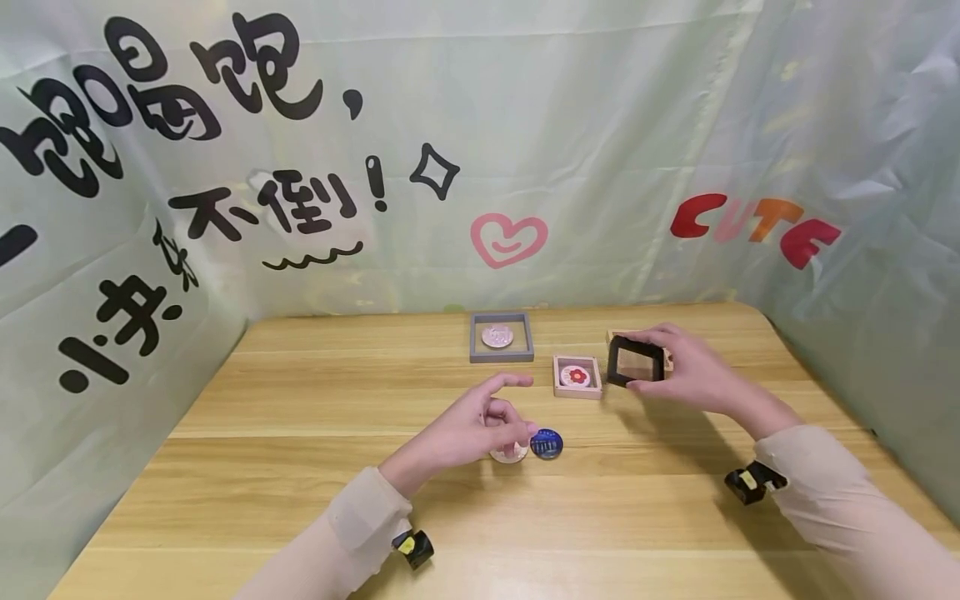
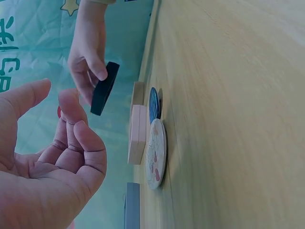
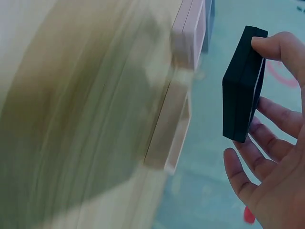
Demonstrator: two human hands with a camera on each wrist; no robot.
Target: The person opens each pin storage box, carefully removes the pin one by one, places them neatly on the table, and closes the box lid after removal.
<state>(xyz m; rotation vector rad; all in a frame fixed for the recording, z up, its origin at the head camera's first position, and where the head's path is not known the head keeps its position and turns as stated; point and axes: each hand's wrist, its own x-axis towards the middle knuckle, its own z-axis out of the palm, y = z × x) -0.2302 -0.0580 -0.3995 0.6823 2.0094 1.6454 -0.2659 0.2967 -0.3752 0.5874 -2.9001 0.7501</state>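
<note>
Black frame (image 3: 244,86): raised off the table (image 1: 225,467), partly hiding the tan frame (image 3: 169,129) in the head view.
Right hand (image 1: 686,367): thumb and fingers pinch opposite edges of the black frame; a sound hold, in our judgement, since the see-through middle stays unsmudged.
Left hand (image 1: 480,425): fingers loosely bent, gripping nothing, raised over the white badge (image 2: 156,152); free to steady the black frame's far edge.
Tilt: slightly out of parallel with the table in the left wrist view; levelling before any contact would probably spare the corners.
Clearance: pink frame (image 1: 579,395) near, at 9 o'clock from the black frame; a low sweep that way could knock it.
Blue badge (image 1: 547,444): at 3 o'clock from the white badge, touching or just beside, cannot tell; best taken by its rim.
Grey frame (image 1: 501,357): at 12 o'clock from the left hand, apart from it.
</note>
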